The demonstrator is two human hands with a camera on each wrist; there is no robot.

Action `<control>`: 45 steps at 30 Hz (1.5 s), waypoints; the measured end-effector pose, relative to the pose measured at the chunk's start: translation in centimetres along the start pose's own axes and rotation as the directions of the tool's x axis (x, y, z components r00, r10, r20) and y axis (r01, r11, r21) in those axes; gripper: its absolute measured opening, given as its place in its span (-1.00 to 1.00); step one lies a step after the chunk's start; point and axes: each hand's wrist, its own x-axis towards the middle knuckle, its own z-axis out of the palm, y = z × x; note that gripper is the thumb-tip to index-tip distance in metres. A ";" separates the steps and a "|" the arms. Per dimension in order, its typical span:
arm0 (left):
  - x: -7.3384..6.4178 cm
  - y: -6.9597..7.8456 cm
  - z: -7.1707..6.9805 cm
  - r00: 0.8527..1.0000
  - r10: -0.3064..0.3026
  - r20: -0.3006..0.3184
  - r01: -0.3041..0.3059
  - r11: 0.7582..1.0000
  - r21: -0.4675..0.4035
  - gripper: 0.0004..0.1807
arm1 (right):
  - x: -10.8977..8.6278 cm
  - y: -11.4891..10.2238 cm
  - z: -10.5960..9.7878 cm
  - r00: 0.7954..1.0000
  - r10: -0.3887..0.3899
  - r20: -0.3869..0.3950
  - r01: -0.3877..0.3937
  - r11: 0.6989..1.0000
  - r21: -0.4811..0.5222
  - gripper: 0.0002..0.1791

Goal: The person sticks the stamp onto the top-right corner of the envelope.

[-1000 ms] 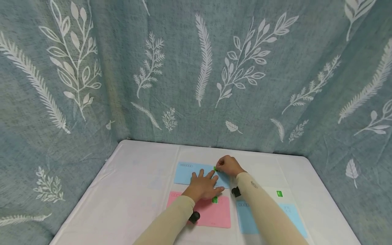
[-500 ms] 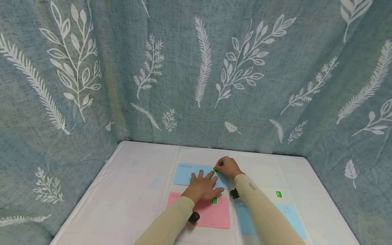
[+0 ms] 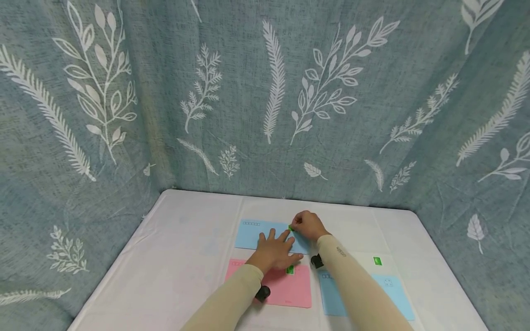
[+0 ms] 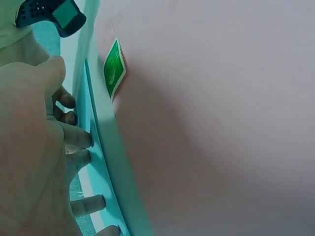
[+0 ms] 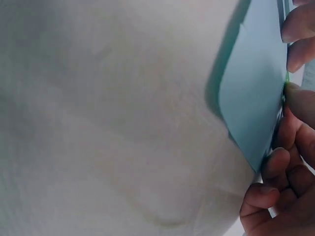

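Stamp (image 3: 290, 228), green, sits at the farther blue envelope's (image 3: 250, 234) far right corner, pinched by the right hand (image 3: 308, 225). The left hand (image 3: 273, 253) rests fingers spread on that envelope. Sleeve lettering (image 3: 341, 251) is illegible.

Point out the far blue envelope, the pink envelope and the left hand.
Far blue envelope (image 3: 248, 235), head view: left part of its face.
Pink envelope (image 3: 290, 289), head view: right part of its face.
Left hand (image 3: 274, 253), head view: its back.

left sleeve (image 3: 225, 299): beige | right sleeve (image 3: 360, 285): beige, dark marking (image 3: 341, 251) | wrist cameras (image 3: 262, 293): black
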 end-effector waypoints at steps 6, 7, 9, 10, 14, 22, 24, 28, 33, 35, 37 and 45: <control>0.2 -0.1 0.3 1.000 0.004 -0.013 -0.003 0.999 0.037 -0.17 | 0.1 -0.2 0.1 1.000 -0.003 -0.022 0.003 1.000 -0.022 -0.83; 0.2 -0.1 0.4 1.000 0.006 -0.019 -0.005 0.999 0.047 -0.16 | 0.0 -0.2 0.1 1.000 0.002 -0.022 -0.002 1.000 -0.024 -0.83; 0.2 -0.2 0.5 1.000 0.009 -0.028 -0.007 0.998 0.058 -0.16 | 0.0 -0.3 0.1 1.000 0.012 -0.019 -0.013 1.000 -0.028 -0.83; 0.2 -0.2 0.6 0.999 0.009 -0.038 -0.007 0.998 0.060 -0.17 | 0.0 -0.3 0.1 1.000 0.017 -0.017 -0.018 0.999 -0.028 -0.83; 0.2 -0.5 0.6 0.999 -0.006 -0.045 0.008 0.999 0.041 -0.19 | 0.0 -0.3 0.2 1.000 0.020 -0.019 -0.020 1.000 -0.022 -0.83; -0.2 -0.9 0.2 1.000 0.002 -0.026 -0.002 1.000 0.002 -0.20 | 0.5 0.4 0.3 0.999 0.042 -0.012 -0.041 0.999 0.013 -0.83; -0.3 -0.8 -0.1 1.000 0.000 -0.027 0.000 1.000 0.005 -0.20 | 0.6 0.5 0.3 0.999 0.038 -0.012 -0.038 0.999 0.025 -0.84; -0.5 -0.7 -0.3 1.000 -0.003 -0.030 0.004 1.000 0.020 -0.20 | 0.7 0.7 0.4 0.999 0.041 -0.017 -0.040 0.999 0.035 -0.85; -0.3 -0.6 0.0 1.000 -0.007 -0.024 0.008 0.999 0.036 -0.20 | 0.8 1.0 0.5 0.998 0.054 -0.028 -0.053 0.998 0.035 -0.85; -0.2 -0.6 0.1 1.000 -0.010 -0.016 0.011 0.999 0.043 -0.19 | 0.8 0.9 0.5 0.998 0.055 -0.030 -0.054 0.998 0.035 -0.84; -0.1 -0.6 0.2 1.000 -0.014 -0.018 0.015 0.999 0.045 -0.19 | 0.6 0.7 0.5 0.998 0.061 -0.031 -0.060 0.998 0.035 -0.84; -0.2 -0.6 0.1 1.000 -0.018 -0.012 0.018 0.999 0.037 -0.19 | 0.5 0.2 0.7 0.996 0.079 -0.038 -0.078 0.997 0.023 -0.85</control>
